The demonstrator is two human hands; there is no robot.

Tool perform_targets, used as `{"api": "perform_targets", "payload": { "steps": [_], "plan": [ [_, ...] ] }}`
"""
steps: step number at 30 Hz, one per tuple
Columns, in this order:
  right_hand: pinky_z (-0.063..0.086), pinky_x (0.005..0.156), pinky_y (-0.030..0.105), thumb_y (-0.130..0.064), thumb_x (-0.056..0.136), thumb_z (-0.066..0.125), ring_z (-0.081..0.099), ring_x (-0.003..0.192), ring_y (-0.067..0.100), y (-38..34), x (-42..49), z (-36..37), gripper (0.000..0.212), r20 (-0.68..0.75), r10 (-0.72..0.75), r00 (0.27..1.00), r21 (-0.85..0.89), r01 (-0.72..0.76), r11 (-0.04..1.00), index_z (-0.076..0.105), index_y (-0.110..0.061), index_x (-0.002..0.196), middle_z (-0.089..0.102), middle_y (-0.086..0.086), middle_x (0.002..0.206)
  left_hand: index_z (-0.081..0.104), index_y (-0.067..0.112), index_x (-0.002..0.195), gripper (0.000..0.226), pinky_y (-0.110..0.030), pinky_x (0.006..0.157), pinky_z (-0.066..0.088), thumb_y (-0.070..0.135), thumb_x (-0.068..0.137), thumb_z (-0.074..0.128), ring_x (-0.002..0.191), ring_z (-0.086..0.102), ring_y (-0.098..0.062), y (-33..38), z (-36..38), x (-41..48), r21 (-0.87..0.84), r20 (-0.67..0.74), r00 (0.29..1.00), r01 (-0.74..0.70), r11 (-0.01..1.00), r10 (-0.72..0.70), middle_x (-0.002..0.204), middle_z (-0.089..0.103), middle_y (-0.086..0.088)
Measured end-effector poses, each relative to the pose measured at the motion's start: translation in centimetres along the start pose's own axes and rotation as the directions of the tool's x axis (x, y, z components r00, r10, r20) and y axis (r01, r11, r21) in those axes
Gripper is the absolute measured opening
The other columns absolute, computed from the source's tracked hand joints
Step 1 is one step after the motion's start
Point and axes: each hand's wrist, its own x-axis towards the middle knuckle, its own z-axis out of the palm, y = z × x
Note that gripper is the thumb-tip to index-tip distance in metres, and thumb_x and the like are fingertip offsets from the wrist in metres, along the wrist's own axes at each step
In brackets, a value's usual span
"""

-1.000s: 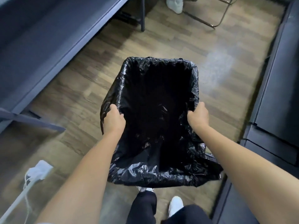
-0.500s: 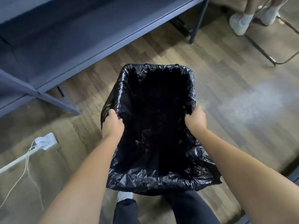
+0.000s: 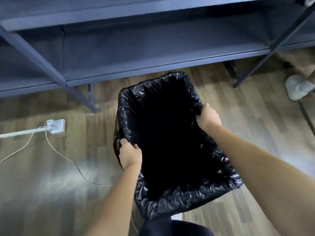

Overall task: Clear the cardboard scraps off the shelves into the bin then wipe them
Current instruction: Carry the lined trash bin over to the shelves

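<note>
The left hand (image 3: 130, 153) and right hand (image 3: 208, 116) each clench the rim of the black-bagged bin (image 3: 187, 201), one on either side. The bin sits just in front of the lowest of the grey-blue shelves (image 3: 153, 53), above the wood floor (image 3: 51, 184); its inside looks too dark to read.

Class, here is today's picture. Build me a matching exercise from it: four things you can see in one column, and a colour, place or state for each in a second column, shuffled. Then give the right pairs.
Column one
1. bin
2. shelves
3. power strip
4. right hand

Column two
A. white, to the left of the bin
B. blue-grey, beyond the bin
C. lined with black plastic
D. gripping the bin's right rim

Pairs: 1-C, 2-B, 3-A, 4-D
</note>
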Motion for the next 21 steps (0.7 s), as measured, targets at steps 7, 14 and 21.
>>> {"api": "perform_targets", "payload": {
  "steps": [7,14,21],
  "plan": [
    [0.04,0.074,0.036,-0.002,0.092,0.044,0.055,0.106,0.04,-2.8,7.5,-1.7,0.031,0.061,-0.154,0.986,-0.125,0.16,0.979,0.036,0.0,0.122,0.057,0.024,0.114,0.041,-0.006,0.11,0.023,-0.04,0.069,0.038,0.007,0.093,0.047,0.099,0.058,-0.043,4.0,2.9,0.7,-0.156,-0.083,0.978,0.175,0.972,-0.189,0.105,0.061,-0.026],
    [0.044,0.088,0.038,-0.003,0.094,0.042,0.052,0.115,0.038,-4.2,15.3,-3.5,0.039,0.171,-0.318,0.932,-0.221,0.351,0.91,0.033,-0.002,0.132,0.055,0.021,0.123,0.041,-0.007,0.114,0.027,-0.04,0.075,0.04,0.005,0.091,0.048,0.102,0.056,-0.044,8.6,8.2,1.1,-0.379,-0.163,0.911,0.296,0.877,-0.378,0.11,0.058,-0.029],
    [0.044,0.084,0.035,-0.006,0.092,0.046,0.053,0.117,0.035,-4.7,20.9,-6.5,0.05,0.292,-0.418,0.86,-0.332,0.501,0.799,0.03,-0.005,0.14,0.053,0.017,0.128,0.046,-0.001,0.121,0.034,-0.04,0.091,0.042,0.004,0.087,0.048,0.108,0.054,-0.042,14.8,13.8,-0.8,-0.674,-0.16,0.752,0.39,0.627,-0.639,0.119,0.058,-0.025]
  ]
}}
